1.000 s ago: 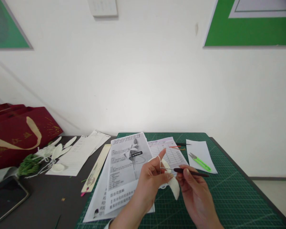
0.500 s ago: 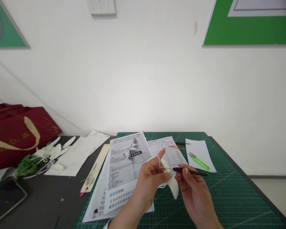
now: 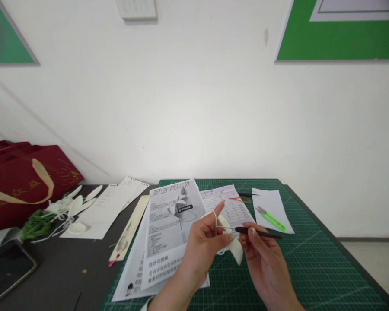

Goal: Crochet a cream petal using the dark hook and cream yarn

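Note:
My left hand (image 3: 202,244) pinches a white crocheted petal (image 3: 236,250) between thumb and fingers. White yarn (image 3: 215,219) loops round its raised index finger. In my right hand (image 3: 265,259) a crochet hook (image 3: 259,233) with a dark handle is held like a pen, its thin metal shaft pointing left to the yarn at the petal. Part of the petal is hidden behind the left fingers, and the hook's tip is too small to make out.
Printed pattern sheets (image 3: 168,229) lie left on the green cutting mat (image 3: 324,263). Green thread snips (image 3: 272,219) rest on white paper at right. Farther left are white petals (image 3: 76,206), green yarn (image 3: 37,224), a phone (image 3: 9,272) and a dark red bag (image 3: 22,181).
The lower end of the petal has shifted slightly upward. Yarn on the left index finger has moved a little left. Both hands stay nearly in place.

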{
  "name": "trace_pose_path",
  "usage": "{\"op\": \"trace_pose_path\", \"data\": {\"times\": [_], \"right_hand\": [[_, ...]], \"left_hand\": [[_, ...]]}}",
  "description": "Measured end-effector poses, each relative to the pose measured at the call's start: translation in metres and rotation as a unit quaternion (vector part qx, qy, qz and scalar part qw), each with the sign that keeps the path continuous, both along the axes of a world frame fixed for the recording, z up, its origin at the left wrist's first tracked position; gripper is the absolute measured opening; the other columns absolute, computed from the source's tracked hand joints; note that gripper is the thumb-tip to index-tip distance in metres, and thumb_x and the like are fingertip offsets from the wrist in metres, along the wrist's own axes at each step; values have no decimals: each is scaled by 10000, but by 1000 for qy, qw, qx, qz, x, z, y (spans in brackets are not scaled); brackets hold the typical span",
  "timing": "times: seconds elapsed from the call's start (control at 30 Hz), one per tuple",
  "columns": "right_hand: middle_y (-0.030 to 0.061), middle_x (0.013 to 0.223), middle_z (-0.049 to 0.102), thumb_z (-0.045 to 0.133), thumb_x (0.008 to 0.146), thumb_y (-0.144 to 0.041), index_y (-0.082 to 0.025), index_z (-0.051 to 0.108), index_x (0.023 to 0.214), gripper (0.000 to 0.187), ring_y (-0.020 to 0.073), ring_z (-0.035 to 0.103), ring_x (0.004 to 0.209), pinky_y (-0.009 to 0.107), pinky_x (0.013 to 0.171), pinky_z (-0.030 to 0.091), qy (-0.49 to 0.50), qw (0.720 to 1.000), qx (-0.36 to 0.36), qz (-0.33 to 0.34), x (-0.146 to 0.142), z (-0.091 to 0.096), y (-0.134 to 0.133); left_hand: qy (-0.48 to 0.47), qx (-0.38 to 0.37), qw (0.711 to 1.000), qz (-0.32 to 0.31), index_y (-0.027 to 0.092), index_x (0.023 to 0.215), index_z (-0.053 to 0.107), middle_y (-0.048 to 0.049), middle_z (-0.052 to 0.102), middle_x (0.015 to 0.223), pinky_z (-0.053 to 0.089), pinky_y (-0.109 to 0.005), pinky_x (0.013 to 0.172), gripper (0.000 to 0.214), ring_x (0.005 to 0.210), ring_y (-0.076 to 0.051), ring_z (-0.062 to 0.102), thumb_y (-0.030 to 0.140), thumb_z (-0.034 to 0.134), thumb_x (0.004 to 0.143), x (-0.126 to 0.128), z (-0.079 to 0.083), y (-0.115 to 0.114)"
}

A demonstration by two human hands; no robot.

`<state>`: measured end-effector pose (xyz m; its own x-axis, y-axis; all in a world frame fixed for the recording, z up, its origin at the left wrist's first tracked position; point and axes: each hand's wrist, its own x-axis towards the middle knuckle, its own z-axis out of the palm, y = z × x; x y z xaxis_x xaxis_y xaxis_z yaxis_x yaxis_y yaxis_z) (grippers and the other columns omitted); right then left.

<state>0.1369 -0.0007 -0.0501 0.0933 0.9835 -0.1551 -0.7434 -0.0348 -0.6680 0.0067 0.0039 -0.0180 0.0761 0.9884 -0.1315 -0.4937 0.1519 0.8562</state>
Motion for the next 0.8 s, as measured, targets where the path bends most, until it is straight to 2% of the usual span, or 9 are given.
{"op": "trace_pose_path", "data": {"times": [0.27, 0.43, 0.63, 0.73, 0.8], "right_hand": [[48, 693, 751, 861, 589, -241, -154, 762, 748, 206, 96, 657, 551, 150, 564, 559, 12, 1000, -5, -4, 1, 2, 0], [44, 689, 751, 864, 582, -234, -150, 762, 751, 215, 91, 655, 545, 141, 557, 554, 26, 1000, -9, 5, 0, 3, 0], [48, 691, 750, 864, 577, -240, -156, 764, 742, 211, 96, 653, 541, 153, 550, 555, 16, 1000, -9, -2, -1, 4, -1], [46, 687, 747, 866, 572, -247, -158, 764, 735, 212, 96, 648, 535, 156, 540, 553, 11, 1000, -8, -7, -1, 5, -1], [45, 689, 747, 866, 573, -247, -157, 763, 735, 212, 93, 647, 537, 150, 541, 549, 11, 1000, -6, -6, -1, 5, 0]], "left_hand": [[25, -9, 1000, 16, 239, 1203, 647, 63, 510, 579, 344, -204, 531, 681, 548, -79, 425, 96, 805, 556, 2, 7, -2], [22, -7, 1000, 1, 241, 1216, 637, 52, 535, 596, 361, -204, 557, 679, 565, -80, 451, 98, 800, 573, 1, 6, -1], [20, -2, 1000, -7, 226, 1243, 620, -34, 683, 733, 417, -286, 625, 699, 643, -159, 553, 114, 801, 578, 0, 6, -3], [28, 3, 1000, -9, 226, 1269, 595, -38, 684, 765, 419, -287, 636, 715, 658, -160, 557, 135, 802, 591, 1, 5, -3], [28, 10, 1000, -7, 232, 1263, 601, -6, 637, 697, 400, -262, 613, 697, 626, -134, 518, 133, 797, 602, 1, 5, -4]]}}
